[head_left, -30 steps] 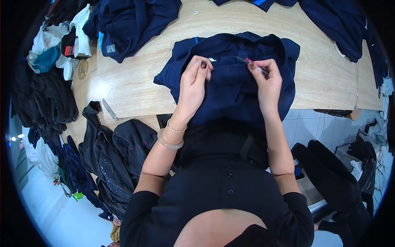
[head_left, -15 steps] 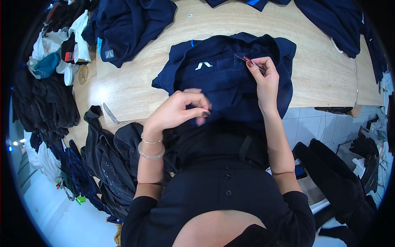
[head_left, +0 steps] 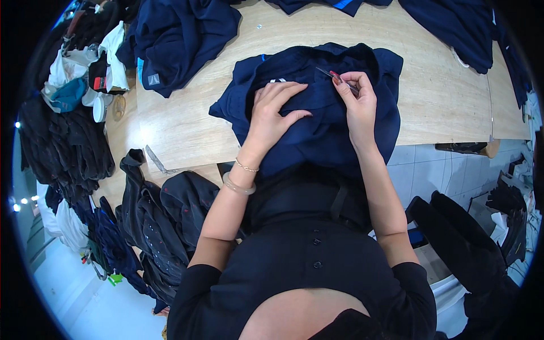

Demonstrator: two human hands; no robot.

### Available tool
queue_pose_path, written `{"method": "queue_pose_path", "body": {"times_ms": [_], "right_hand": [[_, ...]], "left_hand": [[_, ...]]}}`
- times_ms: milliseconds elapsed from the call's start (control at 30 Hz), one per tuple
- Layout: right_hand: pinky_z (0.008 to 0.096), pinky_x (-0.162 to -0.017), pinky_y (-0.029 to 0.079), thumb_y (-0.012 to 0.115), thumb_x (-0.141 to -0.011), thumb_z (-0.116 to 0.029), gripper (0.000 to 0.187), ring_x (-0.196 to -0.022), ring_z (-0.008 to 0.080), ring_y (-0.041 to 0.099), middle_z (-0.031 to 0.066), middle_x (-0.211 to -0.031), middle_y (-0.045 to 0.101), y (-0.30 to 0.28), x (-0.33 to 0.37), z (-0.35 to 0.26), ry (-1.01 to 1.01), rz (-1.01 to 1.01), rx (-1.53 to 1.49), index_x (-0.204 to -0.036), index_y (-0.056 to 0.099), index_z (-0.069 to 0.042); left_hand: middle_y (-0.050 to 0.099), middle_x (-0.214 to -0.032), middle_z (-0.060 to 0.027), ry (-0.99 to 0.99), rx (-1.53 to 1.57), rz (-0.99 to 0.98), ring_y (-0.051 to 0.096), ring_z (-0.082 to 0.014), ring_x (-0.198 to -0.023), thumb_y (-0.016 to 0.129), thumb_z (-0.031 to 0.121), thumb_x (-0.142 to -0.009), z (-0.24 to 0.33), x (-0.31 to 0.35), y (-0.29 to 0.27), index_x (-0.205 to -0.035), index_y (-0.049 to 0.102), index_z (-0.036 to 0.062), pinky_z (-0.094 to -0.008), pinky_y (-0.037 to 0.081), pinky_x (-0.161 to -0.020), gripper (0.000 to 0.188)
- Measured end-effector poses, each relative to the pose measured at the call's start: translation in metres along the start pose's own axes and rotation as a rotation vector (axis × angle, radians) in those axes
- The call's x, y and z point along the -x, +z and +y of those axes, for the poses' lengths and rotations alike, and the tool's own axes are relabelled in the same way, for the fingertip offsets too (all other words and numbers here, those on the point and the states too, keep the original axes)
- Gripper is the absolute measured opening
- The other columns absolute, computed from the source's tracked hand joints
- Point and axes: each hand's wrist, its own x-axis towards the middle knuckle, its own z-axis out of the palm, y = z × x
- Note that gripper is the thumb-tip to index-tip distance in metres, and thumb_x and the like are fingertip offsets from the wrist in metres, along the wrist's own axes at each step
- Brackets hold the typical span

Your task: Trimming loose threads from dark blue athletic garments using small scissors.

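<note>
The left hand (head_left: 275,110) presses flat on a navy garment (head_left: 317,122) while the right hand (head_left: 356,105) pinches a small red-tipped tool (head_left: 334,75).

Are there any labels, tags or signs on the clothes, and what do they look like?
Small white mark on the navy garment, by the left hand's fingertips, mostly covered.
Small pale square patch on the dark blue pile, upper left of the table.
No packages, signs or screens seen.

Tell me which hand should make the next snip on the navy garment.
Right, probably. The right hand already holds the small red-handled tool at the navy garment. The left hand lies flat on the cloth, pinning it, with nothing in it.
</note>
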Motion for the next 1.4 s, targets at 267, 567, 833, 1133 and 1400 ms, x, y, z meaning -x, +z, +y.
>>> {"method": "queue_pose_path", "body": {"times_ms": [267, 567, 833, 1133, 1400], "right_hand": [[0.0178, -0.067, 0.041, 0.068, -0.089, -0.014, 0.018, -0.075, 0.005, 0.053, 0.0019, -0.085, 0.061, 0.0, 0.002, -0.001, -0.011, 0.002, -0.004, -0.095, 0.058, -0.001], [0.0187, -0.071, 0.042, 0.067, -0.089, -0.015, 0.018, -0.078, 0.0061, 0.054, 0.0031, -0.085, 0.062, -0.005, 0.002, -0.002, 0.005, -0.002, 0.002, -0.095, 0.058, -0.001], [0.0185, -0.073, 0.044, 0.066, -0.089, -0.014, 0.017, -0.082, 0.0074, 0.057, 0.0042, -0.088, 0.062, -0.006, 0.002, -0.003, 0.01, -0.002, -0.028, -0.095, 0.058, 0.0], [0.0177, -0.067, 0.04, 0.068, -0.086, -0.01, 0.017, -0.077, 0.0049, 0.053, 0.0012, -0.089, 0.06, -0.025, 0.015, -0.023, 0.019, -0.087, 0.237, -0.098, 0.062, 0.0], [0.0178, -0.062, 0.036, 0.07, -0.085, -0.011, 0.016, -0.072, 0.0041, 0.049, -0.0008, -0.087, 0.058, -0.043, 0.021, -0.02, 0.055, -0.049, 0.268, -0.096, 0.064, -0.002]], "left_hand": [[0.066, -0.102, -0.0035, 0.058, -0.034, 0.054, 0.058, -0.0227, -0.097, 0.077, 0.016, -0.07, 0.002, 0.007, 0.006, -0.095, 0.071, 0.0079, -0.0354, 0.042, -0.087, 0.026], [0.066, -0.087, -0.0165, -0.305, 0.584, 0.255, 0.064, -0.0163, -0.086, 0.034, 0.008, -0.103, -0.002, 0.004, -0.003, -0.099, 0.043, 0.0, -0.026, 0.048, -0.082, 0.013], [0.062, -0.105, -0.0029, 0.019, -0.026, -0.046, 0.058, -0.0208, -0.096, 0.076, 0.014, -0.07, 0.016, 0.002, -0.005, -0.096, 0.069, 0.0078, -0.0333, 0.04, -0.09, 0.028], [0.066, -0.084, -0.0003, -0.121, 0.039, 0.07, 0.059, -0.0188, -0.084, 0.073, 0.014, -0.076, 0.005, 0.004, 0.006, -0.085, 0.067, 0.0078, -0.0363, 0.036, -0.089, 0.012], [0.065, -0.098, -0.0006, 0.016, -0.062, -0.092, 0.057, -0.0178, -0.095, 0.076, 0.017, -0.07, 0.017, 0.0, -0.004, -0.094, 0.07, 0.0101, -0.036, 0.034, -0.093, 0.025]]}}
